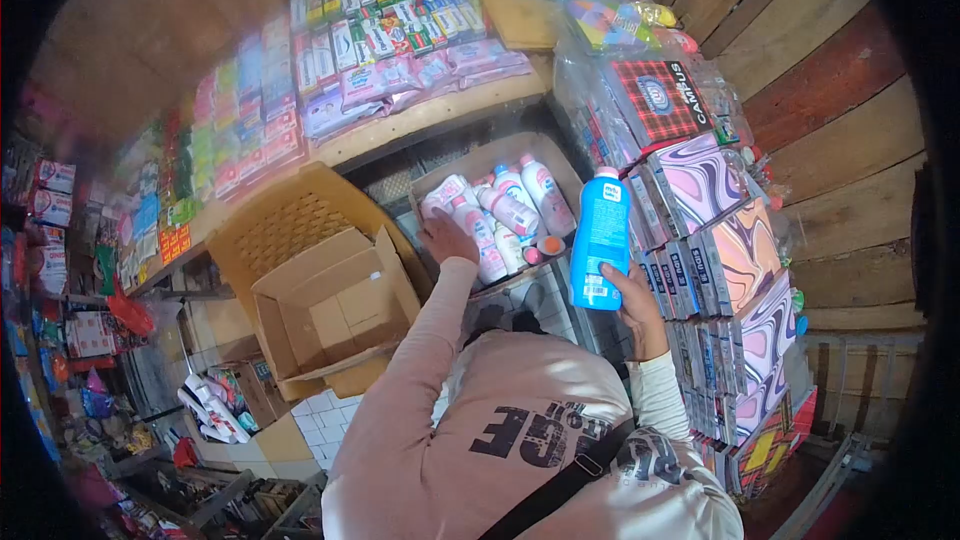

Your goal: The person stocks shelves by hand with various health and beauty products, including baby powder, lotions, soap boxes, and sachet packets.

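At 8 o'clock I see an open carton [335, 312] resting on a woven chair [285, 215]. Just off centre, towards 9, the left hand [447, 237] lies loosely spread over pale bottles [508, 210]; from here I cannot tell whether it grips one. Those bottles lie jumbled in the box [480, 158] at 12. At 3 the blue bottle [601, 235] sits in the right hand [632, 298], thumb across its lower front. I judge it smooth, slightly squeezable, weighty if full; the lower half seems the surest hold.
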Available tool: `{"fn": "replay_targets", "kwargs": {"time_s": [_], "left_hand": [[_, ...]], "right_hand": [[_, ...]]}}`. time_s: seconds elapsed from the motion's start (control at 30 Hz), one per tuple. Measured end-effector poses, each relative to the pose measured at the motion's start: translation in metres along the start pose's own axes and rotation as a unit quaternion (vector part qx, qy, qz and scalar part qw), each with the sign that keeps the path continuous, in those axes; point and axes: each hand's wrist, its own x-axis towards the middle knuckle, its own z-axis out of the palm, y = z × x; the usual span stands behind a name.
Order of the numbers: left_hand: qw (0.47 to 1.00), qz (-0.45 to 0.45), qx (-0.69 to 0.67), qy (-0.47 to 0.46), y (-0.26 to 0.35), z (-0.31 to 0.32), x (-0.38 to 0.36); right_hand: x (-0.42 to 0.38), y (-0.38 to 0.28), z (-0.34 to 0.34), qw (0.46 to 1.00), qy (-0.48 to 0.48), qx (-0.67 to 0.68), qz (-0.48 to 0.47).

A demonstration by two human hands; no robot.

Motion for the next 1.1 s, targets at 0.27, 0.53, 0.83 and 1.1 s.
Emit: {"fn": "replay_targets", "kwargs": {"time_s": [0.27,0.53,0.83,1.1], "left_hand": [[0.974,0.004,0.190,-0.121,0.021,-0.015,0.025],[0.963,0.035,-0.097,-0.248,0.040,-0.081,0.012],[0.927,0.085,-0.125,-0.344,0.019,-0.029,0.033],[0.891,-0.183,-0.179,-0.375,0.017,0.009,0.002]], "right_hand": [[-0.015,0.001,0.003,0.999,0.010,-0.007,-0.032],[-0.019,0.009,-0.005,0.999,0.030,0.005,-0.023],[-0.028,0.013,-0.001,0.998,0.031,-0.007,-0.045],[-0.047,0.027,-0.011,0.996,0.072,0.020,-0.052]]}}
